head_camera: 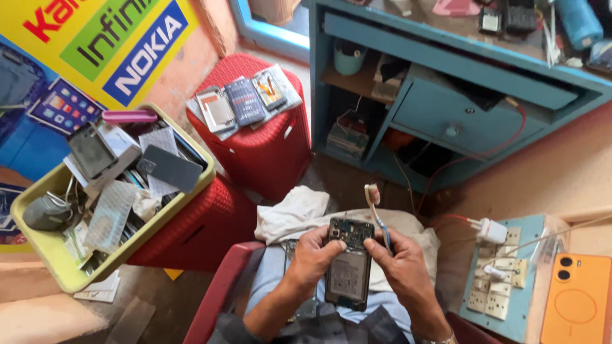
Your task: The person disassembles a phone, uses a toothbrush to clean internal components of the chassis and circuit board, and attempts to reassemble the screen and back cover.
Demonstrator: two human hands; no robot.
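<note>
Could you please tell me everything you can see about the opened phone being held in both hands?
The opened phone is a dark slab with its back cover off, held upright over the lap. A green circuit board with small metal parts fills its top end; below lies a flat grey battery with a label. The left hand grips its left edge, thumb on the board. The right hand grips the right edge and also holds a toothbrush, whose bristled head rises just above the phone's top corner. A pale cloth lies behind it.
</note>
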